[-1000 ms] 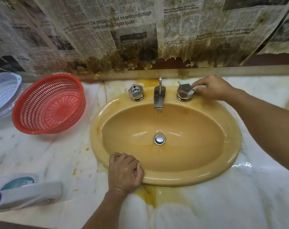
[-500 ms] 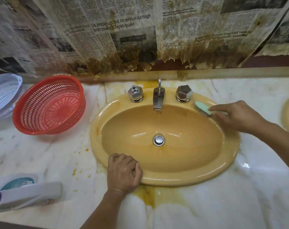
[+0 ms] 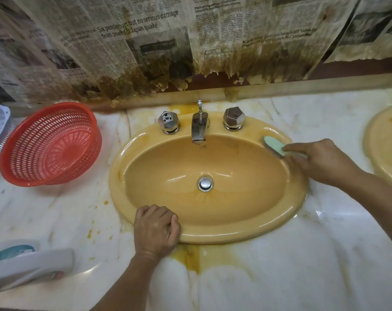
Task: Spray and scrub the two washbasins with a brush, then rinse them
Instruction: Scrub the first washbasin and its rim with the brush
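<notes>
Head view: right hand (image 3: 320, 162) is gripping the brush (image 3: 273, 145) by its near end, index finger lying along the green back, and is pressing it onto the far right rim of the basin (image 3: 235, 234). The brush is sitting near the right knob (image 3: 233, 118) and well apart from the tap (image 3: 199, 129). Left hand (image 3: 155, 230) is resting on the front rim as a loose fist, fingers curled and, as far as I am seeing, holding nothing. I am reading the brush as light, with a stiff plastic back and dark bristles that are likely giving a little under load. Against wet glaze it is probably sliding easily, so I am judging the present hold sound: palm round the handle end, one finger on top to bear down. Its long axis is running on a diagonal, from the hand at lower right up to the free rounded tip at upper left. That tip is pointing roughly toward the knob, back facing up and bristles facing down onto the rim. A second basin (image 3: 378, 140) is showing at the right edge, its far side cut off.
</notes>
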`<state>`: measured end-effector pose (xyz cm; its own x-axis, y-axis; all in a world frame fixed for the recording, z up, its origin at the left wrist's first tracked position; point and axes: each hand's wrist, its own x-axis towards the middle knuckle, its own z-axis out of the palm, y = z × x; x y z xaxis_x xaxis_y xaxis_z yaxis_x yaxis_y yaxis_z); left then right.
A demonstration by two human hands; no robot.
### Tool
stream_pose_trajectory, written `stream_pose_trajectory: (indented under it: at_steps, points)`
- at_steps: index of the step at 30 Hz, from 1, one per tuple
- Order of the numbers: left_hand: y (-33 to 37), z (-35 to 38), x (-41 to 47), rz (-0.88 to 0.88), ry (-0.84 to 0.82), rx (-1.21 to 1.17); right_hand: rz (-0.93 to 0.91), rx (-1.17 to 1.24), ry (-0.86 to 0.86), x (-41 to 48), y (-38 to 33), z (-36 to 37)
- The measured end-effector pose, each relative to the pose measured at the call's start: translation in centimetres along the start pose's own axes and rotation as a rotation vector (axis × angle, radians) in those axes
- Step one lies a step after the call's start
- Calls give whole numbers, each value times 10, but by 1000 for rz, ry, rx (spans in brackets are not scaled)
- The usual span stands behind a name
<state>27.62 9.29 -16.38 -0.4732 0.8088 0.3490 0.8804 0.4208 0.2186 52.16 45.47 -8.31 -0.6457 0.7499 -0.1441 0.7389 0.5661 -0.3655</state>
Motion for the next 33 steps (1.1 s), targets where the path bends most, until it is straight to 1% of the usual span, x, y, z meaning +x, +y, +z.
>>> stream_pose_trajectory:
  at_steps: [1,2,4,6,9,11,14,18,20,21,25,28,30,32,33]
  points:
    - [0,0,0,2,2,0,-23,-19,-15,-1,0,2]
    - [0,0,0,1,1,1,-9,-34,-4,-1,1,1]
    - [0,1,0,-7,-2,3,76,-10,54,3,6,-5]
    - [0,1,0,-6,-1,-1,92,18,82,4,6,-4]
    - [0,0,-1,4,4,-3,30,-24,-13,-5,-2,4]
    - [1,0,0,-5,0,1,67,-29,1,-10,3,2]
    - [1,0,-1,-19,0,-1,166,56,99,-24,10,-1]
    - [0,2,-1,-20,-1,-5,105,56,58,-56,-6,14]
    - [1,1,-1,-30,1,-1,164,118,75,-75,-12,19]
    - [2,1,-2,-37,-6,0,206,156,113,-88,-16,24]
    - [3,-3,-1,-78,-120,-1,343,404,273,-155,-58,61]
    - [3,-8,-1,-121,-250,-32,348,493,265,-192,-104,86]
    - [4,-14,2,-128,-334,-107,332,509,217,-201,-126,97]
    - [0,-23,6,-184,-329,-317,287,490,146,-202,-148,100]
    - [-3,-32,6,-245,-304,-474,248,472,111,-202,-160,100]
